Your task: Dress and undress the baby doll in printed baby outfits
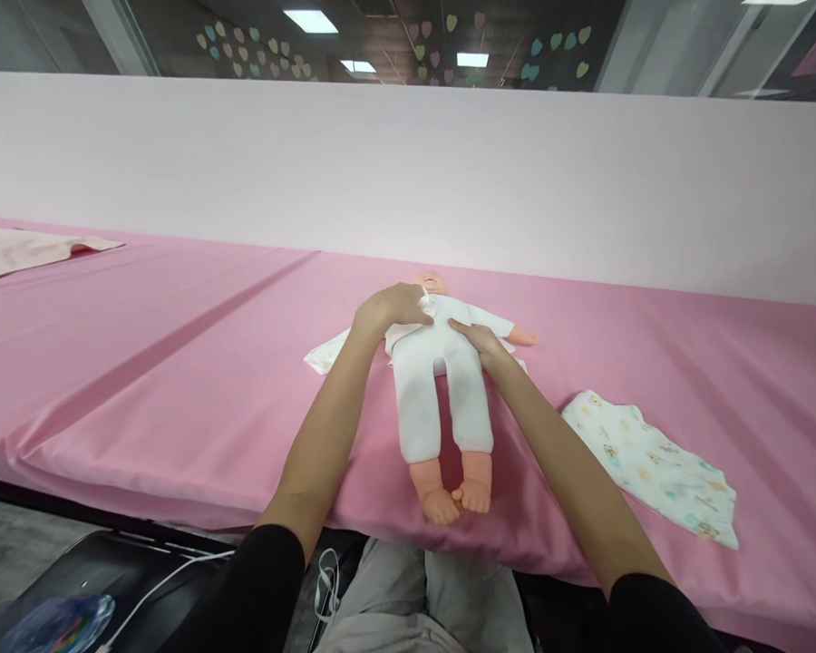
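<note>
A baby doll (442, 390) in a white one-piece suit lies on its back on the pink table (177, 363), bare feet toward me and head at the far end. My left hand (394, 307) is closed in a pinch on the white cloth at the doll's neck and shoulder. My right hand (480, 337) lies on the doll's chest, fingers pressed on the garment. A white cloth (326, 354) sticks out from under the doll on its left.
A folded white printed baby garment (653, 467) lies on the table to the right of the doll. A pale pink cloth (20, 249) rests at the far left. A light pink wall panel (408, 172) backs the table. A dark chair (102, 580) stands below the table edge.
</note>
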Motion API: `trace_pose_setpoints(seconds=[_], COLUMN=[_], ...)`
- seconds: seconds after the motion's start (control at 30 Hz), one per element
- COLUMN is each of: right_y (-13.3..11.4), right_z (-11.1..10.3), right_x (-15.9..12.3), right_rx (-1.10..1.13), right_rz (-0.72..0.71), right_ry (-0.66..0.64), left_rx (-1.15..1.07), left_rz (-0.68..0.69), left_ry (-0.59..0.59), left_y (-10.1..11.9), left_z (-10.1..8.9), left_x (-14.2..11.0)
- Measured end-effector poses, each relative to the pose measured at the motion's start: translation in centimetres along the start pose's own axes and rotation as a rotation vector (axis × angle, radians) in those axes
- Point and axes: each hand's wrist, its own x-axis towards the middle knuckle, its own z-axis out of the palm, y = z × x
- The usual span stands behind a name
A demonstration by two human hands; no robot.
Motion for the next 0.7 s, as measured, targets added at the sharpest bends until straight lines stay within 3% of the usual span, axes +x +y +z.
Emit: trace_pose_setpoints(seconds=[0.1,0.27,0.47,0.57,0.63,0.7], right_y=[0.1,0.0,-0.5,-0.7,-0.7,-0.7], right_z=[0.0,0.0,0.1,0.4,0.7,1.2], right_x=[0.2,-0.4,-1.5,-1.8,-1.9,-1.8], right_rx=[-0.016,-0.037,-0.056,-0.063,-0.055,-0.057], right_rz=[-0.01,-0.007,0.017,0.015,0.011,-0.005], right_ry=[0.024,0.05,0.071,0.076,0.065,0.088], left_rx=[0.047,-0.074,-0.357,-0.318,-0.242,-0.194], left_rz=[-0.141,-0.018,0.252,0.195,0.15,0.204], left_ry=[-0.102,-0.133,-0.006,0.057,0.169,0.289], left_y=[-1.6,-2.8,-1.6,-0.5,0.4,1.3], left_z=[-0.1,-0.5,-1.5,-1.2,-0.6,0.5], left_x=[0.4,0.1,-1.9,-2.1,-1.6,-0.5])
